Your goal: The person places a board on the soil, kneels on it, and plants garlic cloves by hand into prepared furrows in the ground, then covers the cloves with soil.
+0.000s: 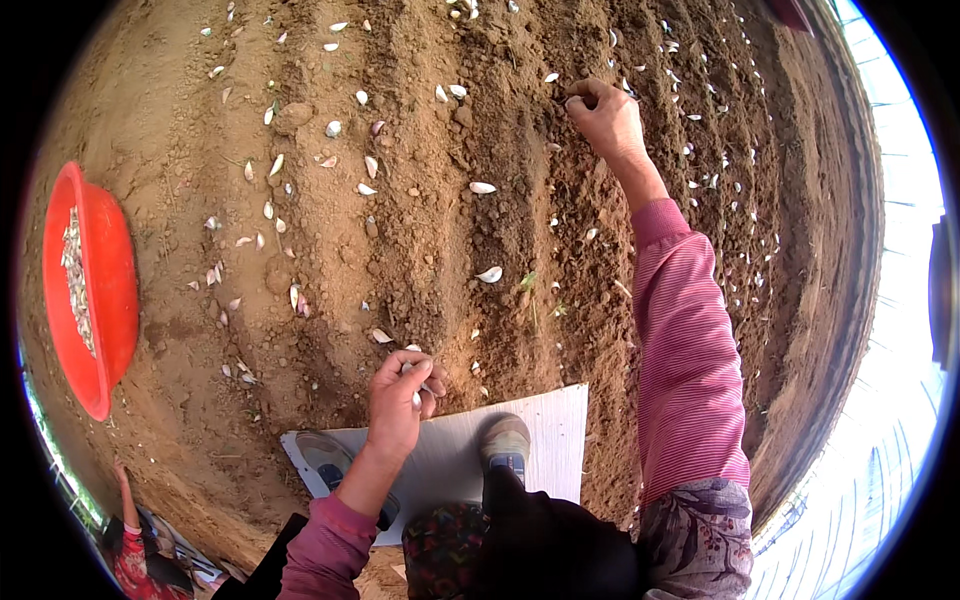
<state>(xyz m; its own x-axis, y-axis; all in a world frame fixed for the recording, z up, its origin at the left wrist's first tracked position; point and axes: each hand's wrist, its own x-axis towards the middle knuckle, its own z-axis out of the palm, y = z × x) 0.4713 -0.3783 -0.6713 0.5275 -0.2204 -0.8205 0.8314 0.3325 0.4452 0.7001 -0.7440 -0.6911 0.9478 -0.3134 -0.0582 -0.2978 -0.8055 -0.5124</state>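
Garlic cloves [490, 274] lie scattered over the tilled soil [420, 225], some in loose lines along shallow furrows. My left hand [401, 397] is curled around several white cloves [417, 399], low in the middle above the front edge of a pale board. Farther out, my right hand [606, 116] reaches to a furrow, thumb and forefinger bent together near the ground. Whether a clove is between those fingertips cannot be made out. A single clove [552, 77] lies just left of that hand, and another [627, 88] is close by its knuckles.
A red plastic basin [112, 277] holding many cloves [75, 281] stands at the left. My shoes [505, 439] rest on the pale board [555, 442]. Another person [139, 551] in red is low at the left rim. White sheeting [911, 247] borders the right side.
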